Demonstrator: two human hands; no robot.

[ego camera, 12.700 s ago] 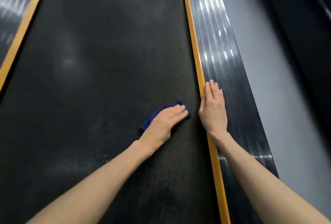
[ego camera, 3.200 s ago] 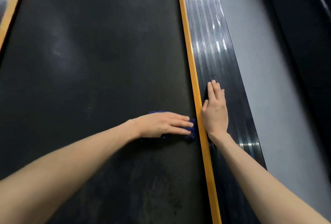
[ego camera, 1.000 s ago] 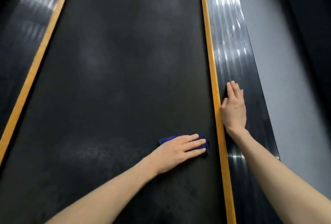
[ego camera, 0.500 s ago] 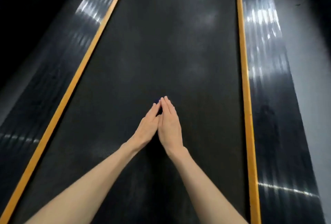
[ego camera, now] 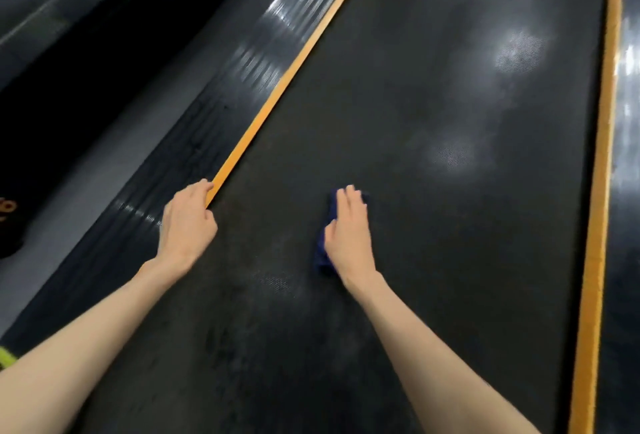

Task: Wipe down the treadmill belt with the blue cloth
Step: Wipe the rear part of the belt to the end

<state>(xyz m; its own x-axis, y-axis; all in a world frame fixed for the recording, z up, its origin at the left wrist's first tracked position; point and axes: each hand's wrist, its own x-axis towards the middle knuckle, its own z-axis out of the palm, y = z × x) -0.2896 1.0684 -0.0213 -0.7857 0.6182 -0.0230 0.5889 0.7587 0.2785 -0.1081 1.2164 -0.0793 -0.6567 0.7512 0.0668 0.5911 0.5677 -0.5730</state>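
The black textured treadmill belt (ego camera: 433, 104) fills the middle of the view. A folded dark blue cloth (ego camera: 325, 246) lies on the belt, mostly hidden under my right hand (ego camera: 349, 236), which presses flat on it with fingers together. Only the cloth's left edge and a far corner show. My left hand (ego camera: 188, 222) rests on the left side rail, its fingers at the near end of the visible orange strip (ego camera: 277, 87); it holds nothing.
Ribbed glossy black side rails (ego camera: 214, 114) run along both sides of the belt, each edged with an orange strip (ego camera: 595, 225). Grey floor (ego camera: 52, 211) and a dark machine lie to the left. A black object with orange marking (ego camera: 8, 222) sits at the left edge.
The cloth has passed from my left hand to my right hand. My left hand has moved out to the left side rail. The view has swung left, and my hands are now apart.
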